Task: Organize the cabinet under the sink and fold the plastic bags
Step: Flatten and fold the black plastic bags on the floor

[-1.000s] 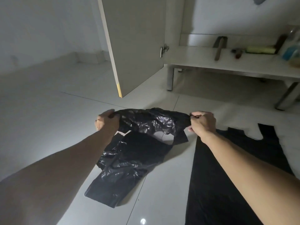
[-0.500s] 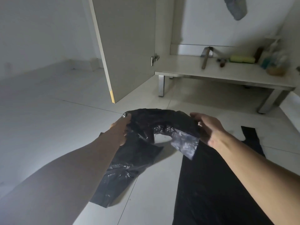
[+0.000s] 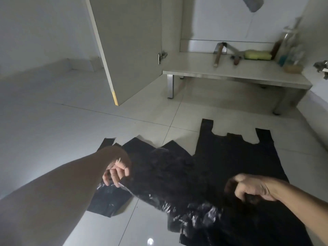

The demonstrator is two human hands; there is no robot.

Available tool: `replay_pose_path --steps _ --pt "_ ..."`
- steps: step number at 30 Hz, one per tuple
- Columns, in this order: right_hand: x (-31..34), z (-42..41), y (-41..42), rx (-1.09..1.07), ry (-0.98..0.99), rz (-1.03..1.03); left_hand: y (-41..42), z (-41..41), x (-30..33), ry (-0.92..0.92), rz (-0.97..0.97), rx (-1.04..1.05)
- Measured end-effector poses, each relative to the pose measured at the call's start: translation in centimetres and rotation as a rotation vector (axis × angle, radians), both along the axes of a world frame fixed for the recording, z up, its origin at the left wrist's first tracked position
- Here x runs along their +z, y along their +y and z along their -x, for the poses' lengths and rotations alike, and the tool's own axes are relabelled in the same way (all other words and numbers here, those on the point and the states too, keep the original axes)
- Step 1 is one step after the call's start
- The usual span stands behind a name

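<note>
A crumpled black plastic bag (image 3: 165, 176) stretches low over the white floor between my hands. My left hand (image 3: 116, 172) pinches its left edge with curled fingers. My right hand (image 3: 252, 188) grips its right edge in a closed fist. Under it and to the right, a second black bag (image 3: 245, 153) lies flat on the tiles, its two handles pointing toward the cabinet. Another piece of black plastic (image 3: 108, 205) lies below my left hand. The cabinet under the sink stands behind with its door (image 3: 127, 48) swung open.
The cabinet floor (image 3: 230, 73) holds a cleaver (image 3: 219, 52), a small tool (image 3: 236, 58), a yellow sponge (image 3: 257, 55) and several bottles (image 3: 289, 50) at the right. Metal legs (image 3: 170, 86) lift the cabinet off the tiles. A second door's hinge (image 3: 322, 67) shows at the right edge.
Both hands came down and toward me with the crumpled bag, moving apart and spreading it over the flat bag. The view tilted, showing more of the flat bag's handles.
</note>
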State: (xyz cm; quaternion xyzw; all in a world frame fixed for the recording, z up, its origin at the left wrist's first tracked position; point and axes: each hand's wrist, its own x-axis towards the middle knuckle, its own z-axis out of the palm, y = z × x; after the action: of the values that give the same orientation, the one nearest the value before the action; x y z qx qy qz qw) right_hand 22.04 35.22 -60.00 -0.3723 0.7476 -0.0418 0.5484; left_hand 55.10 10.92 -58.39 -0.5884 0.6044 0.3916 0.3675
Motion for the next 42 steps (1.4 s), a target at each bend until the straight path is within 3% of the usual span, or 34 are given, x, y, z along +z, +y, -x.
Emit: replay_pose_path --steps 3,6,8,10,16,19,22,26,30,36,39,42 --pt "-0.2 0.2 -0.4 0.095 0.237 -0.149 1.0 0.9 0.5 -0.133 0.051 -0.111" --pt "-0.8 0.0 -2.2 0.007 0.408 0.058 0.4 2.7 0.1 -0.064 0.411 -0.198" --pt "-1.4 -1.0 -4.1 -0.108 0.372 0.222 -0.2 4.1 -0.7 0.068 0.718 -0.242" --pt "-2.2 -2.3 -5.9 -0.180 0.372 0.307 -0.5 5.8 -1.5 0.208 0.830 -0.250" --pt "-4.8 -3.9 -10.1 -0.269 0.431 0.207 -0.7 10.9 -4.1 0.505 0.803 -0.229" --pt "-4.7 -3.4 -10.8 -0.288 0.344 0.192 -0.6 13.2 -4.9 0.582 0.808 -0.368" --pt "-2.3 -2.4 -11.0 -0.237 0.241 0.264 0.0 15.5 -4.0 0.547 0.722 -0.590" --pt "3.1 -0.2 -9.4 0.008 0.216 0.392 0.4 18.6 -1.6 0.477 0.664 -0.837" --pt "7.4 1.9 -6.0 0.146 -0.051 0.407 2.1 20.8 0.9 0.517 0.597 -0.934" --pt "10.0 5.0 -1.0 0.103 -0.197 0.486 4.3 22.1 0.1 0.527 0.567 -1.014" --pt "10.2 7.1 0.9 -0.047 -0.121 0.500 4.6 21.9 0.8 0.525 0.662 -0.922" --pt "10.2 9.8 1.8 -0.193 0.226 0.549 3.6 21.3 2.6 0.572 0.726 -0.774"
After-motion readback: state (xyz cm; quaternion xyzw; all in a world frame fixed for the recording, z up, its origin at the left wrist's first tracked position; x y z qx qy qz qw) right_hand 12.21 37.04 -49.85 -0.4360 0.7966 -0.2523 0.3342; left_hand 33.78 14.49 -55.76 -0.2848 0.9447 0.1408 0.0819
